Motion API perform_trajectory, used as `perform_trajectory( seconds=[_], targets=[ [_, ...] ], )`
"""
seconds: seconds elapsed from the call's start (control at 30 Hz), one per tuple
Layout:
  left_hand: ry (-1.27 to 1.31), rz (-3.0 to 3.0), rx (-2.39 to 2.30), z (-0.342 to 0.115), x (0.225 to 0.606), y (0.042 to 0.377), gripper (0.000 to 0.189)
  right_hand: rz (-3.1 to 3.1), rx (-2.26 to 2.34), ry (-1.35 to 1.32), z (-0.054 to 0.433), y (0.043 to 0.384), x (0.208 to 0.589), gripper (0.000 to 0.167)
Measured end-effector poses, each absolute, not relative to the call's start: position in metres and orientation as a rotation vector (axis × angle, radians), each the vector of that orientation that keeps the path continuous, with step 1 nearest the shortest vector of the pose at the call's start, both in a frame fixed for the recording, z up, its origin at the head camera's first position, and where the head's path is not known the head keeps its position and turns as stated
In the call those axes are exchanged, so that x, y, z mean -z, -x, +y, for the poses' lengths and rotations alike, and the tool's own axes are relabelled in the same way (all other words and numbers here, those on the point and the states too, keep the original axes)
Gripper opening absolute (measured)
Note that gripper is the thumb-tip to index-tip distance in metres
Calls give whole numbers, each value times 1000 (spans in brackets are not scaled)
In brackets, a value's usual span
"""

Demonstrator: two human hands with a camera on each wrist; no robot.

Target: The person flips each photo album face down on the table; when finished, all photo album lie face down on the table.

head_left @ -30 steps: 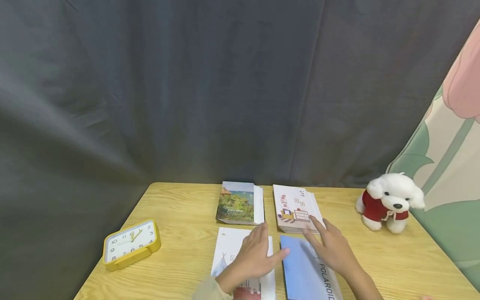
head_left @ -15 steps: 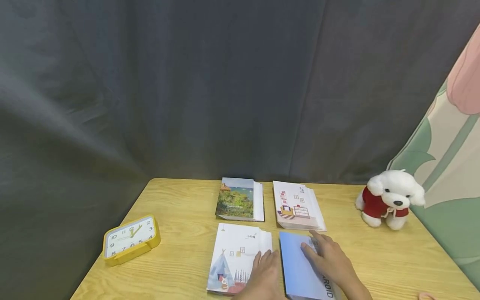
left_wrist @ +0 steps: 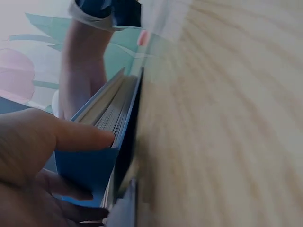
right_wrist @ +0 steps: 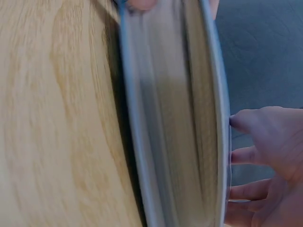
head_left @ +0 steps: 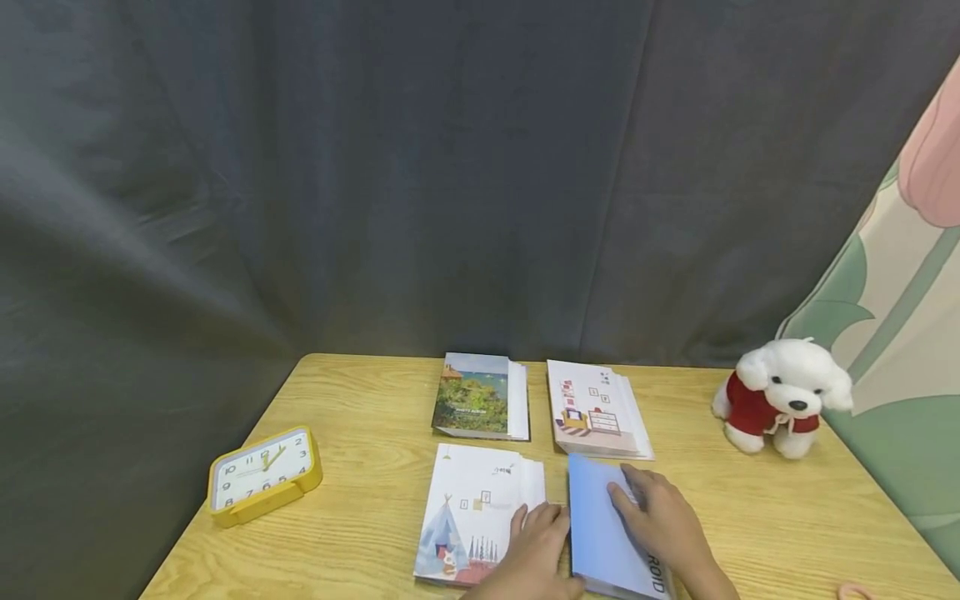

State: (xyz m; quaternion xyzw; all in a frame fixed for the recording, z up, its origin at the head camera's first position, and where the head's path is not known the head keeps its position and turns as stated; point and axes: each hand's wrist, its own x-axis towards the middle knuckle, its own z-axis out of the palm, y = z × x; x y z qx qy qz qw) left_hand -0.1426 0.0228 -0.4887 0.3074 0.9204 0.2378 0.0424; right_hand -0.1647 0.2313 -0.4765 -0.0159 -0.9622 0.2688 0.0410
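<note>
In the head view a blue photo album [head_left: 602,521] lies at the front of the table, dark lettering down its right side. My left hand [head_left: 531,552] is at its near left corner. Seen from the left wrist, the thumb [left_wrist: 85,135] presses along the near page edge while the other fingers bend by the spine. My right hand [head_left: 663,521] rests on the cover from the right; its fingertips touch the cover in the right wrist view, and the page edges show beside them. A white photo album [head_left: 472,483] with a tent picture lies left, partly behind my left hand.
Behind these lie a landscape-covered photo album [head_left: 476,396] and a white one with furniture drawings [head_left: 588,400]. A yellow clock [head_left: 264,477] stands left on the wooden table [head_left: 360,475]. A white plush dog [head_left: 783,400] sits right; a dark curtain [head_left: 450,183] hangs behind.
Both hands have come down from above the albums onto the blue one. Since half a second ago the blue album has shifted slightly away and to the right.
</note>
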Motion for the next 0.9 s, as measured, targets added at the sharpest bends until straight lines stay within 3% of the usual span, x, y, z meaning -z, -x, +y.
perform_trajectory(
  seconds=[0.4,0.63,0.9],
  targets=[
    [-920,2216,-1497,23,483,149,83,-2934,-974,114,232,164,473,62],
    [-811,2018,-1725,24,482,147,77,-2918,-1040,149,234,163,472,61],
    [-812,2008,-1794,22,475,146,83,-2896,-1213,179,235,162,471,69]
  ],
)
